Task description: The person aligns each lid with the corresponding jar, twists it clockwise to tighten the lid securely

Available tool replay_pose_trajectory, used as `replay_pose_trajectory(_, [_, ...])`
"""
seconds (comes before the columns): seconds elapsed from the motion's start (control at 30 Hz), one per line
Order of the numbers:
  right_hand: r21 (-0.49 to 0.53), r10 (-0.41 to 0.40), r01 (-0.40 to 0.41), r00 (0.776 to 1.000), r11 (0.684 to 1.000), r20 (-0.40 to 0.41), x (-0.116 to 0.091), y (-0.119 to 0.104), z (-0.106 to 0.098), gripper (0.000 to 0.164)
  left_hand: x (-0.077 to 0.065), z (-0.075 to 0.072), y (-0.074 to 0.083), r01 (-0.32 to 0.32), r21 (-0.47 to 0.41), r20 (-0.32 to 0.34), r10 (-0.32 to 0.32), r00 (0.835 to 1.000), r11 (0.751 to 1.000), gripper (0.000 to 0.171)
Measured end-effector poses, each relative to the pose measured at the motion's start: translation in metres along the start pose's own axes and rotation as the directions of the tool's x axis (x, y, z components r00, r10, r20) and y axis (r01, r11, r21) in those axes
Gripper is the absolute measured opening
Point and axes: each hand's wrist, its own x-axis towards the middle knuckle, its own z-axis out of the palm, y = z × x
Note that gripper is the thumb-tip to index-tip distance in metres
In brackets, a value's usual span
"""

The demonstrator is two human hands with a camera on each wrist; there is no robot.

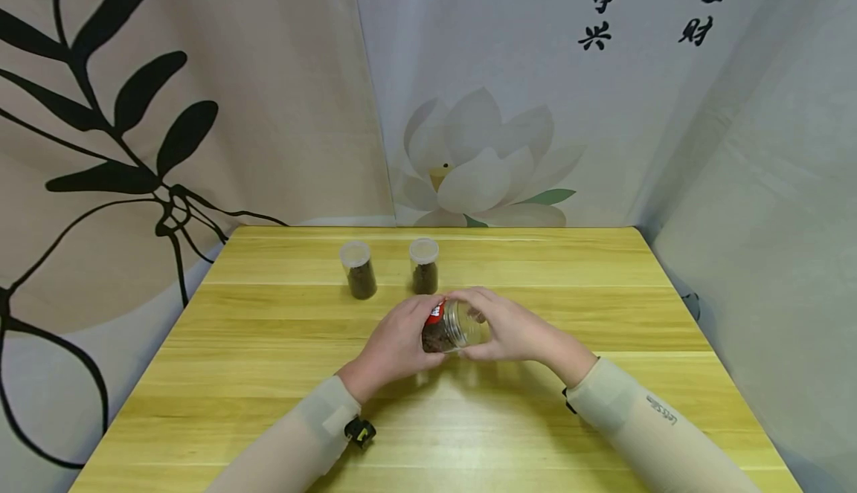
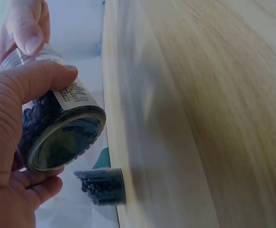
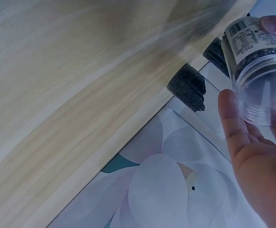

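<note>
A clear jar of dark beans (image 1: 438,335), with a red label patch and a white printed label, is held tipped on its side above the table. My left hand (image 1: 405,337) grips its body near the base, thumb across the label in the left wrist view. My right hand (image 1: 512,327) curls its fingers and thumb round the clear, ringed end of the jar (image 3: 264,88). Whether a clear lid covers that end I cannot tell. Past the hands stand two small clear tubs of dark contents, one on the left (image 1: 360,274) and one on the right (image 1: 425,270).
The wooden table (image 1: 281,374) ends at a back edge against a hanging cloth (image 1: 301,106) with plant, flower and writing prints. Both small tubs stand upright near that edge, with pale tops. Another pale cloth (image 1: 756,181) hangs along the right side.
</note>
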Motion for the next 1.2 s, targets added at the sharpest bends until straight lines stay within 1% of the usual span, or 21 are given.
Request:
replay_pose_trajectory(0.17, [0.008,0.026,-0.026,1.000,1.000,0.012,-0.0005,0.0009,0.0010,0.090,0.0005,0.0014,-0.0002,-0.012,0.028,-0.002,0.012,1.000,1.000,0.095])
replay_pose_trajectory(0.27, [-0.013,0.033,-0.033,0.999,0.999,0.013,-0.0011,0.0014,0.0007,0.093,0.0009,0.0012,-0.0002,-0.008,0.029,-0.002,0.008,1.000,1.000,0.095])
replay_pose_trajectory(0.43, [-0.037,0.075,-0.073,0.997,0.997,0.033,-0.0022,0.0006,-0.0018,0.110,0.0008,-0.0002,-0.0009,0.011,0.013,0.010,-0.011,1.000,1.000,0.096])
replay_pose_trajectory(0.53, [-0.046,0.050,-0.048,0.998,0.998,0.029,-0.0026,0.0019,-0.0025,0.115,0.0003,-0.0001,-0.0021,0.022,0.007,0.018,-0.022,1.000,1.000,0.097])
replay_pose_trajectory(0.63, [-0.077,-0.013,0.013,1.000,0.997,0.010,-0.0030,0.0031,-0.0021,0.108,0.0002,0.0005,-0.0034,0.030,0.002,0.020,-0.030,0.999,1.000,0.097])
replay_pose_trajectory(0.73, [-0.096,-0.042,0.042,0.999,0.994,0.003,-0.0031,0.0030,-0.0020,0.097,0.0001,0.0005,-0.0041,0.038,-0.005,0.030,-0.038,0.999,0.999,0.096])
replay_pose_trajectory(0.8, [-0.099,-0.046,0.046,0.999,0.994,0.003,-0.0028,0.0023,-0.0025,0.092,0.0001,0.0003,-0.0042,0.037,-0.014,0.028,-0.037,0.999,0.999,0.096])
replay_pose_trajectory(0.9, [-0.095,-0.044,0.043,0.999,0.995,0.001,-0.0025,0.0011,-0.0034,0.088,0.0003,0.0000,-0.0041,0.040,-0.016,0.036,-0.039,0.999,0.999,0.096])
replay_pose_trajectory(1.03, [-0.075,-0.041,0.040,0.999,0.996,-0.009,-0.0020,-0.0001,-0.0040,0.086,0.0005,-0.0004,-0.0030,0.044,-0.009,0.040,-0.044,0.998,0.999,0.095])
replay_pose_trajectory(1.2, [-0.040,-0.022,0.022,1.000,0.999,-0.014,-0.0030,0.0006,-0.0035,0.087,0.0003,-0.0012,-0.0006,0.028,0.003,0.020,-0.029,0.999,1.000,0.095])
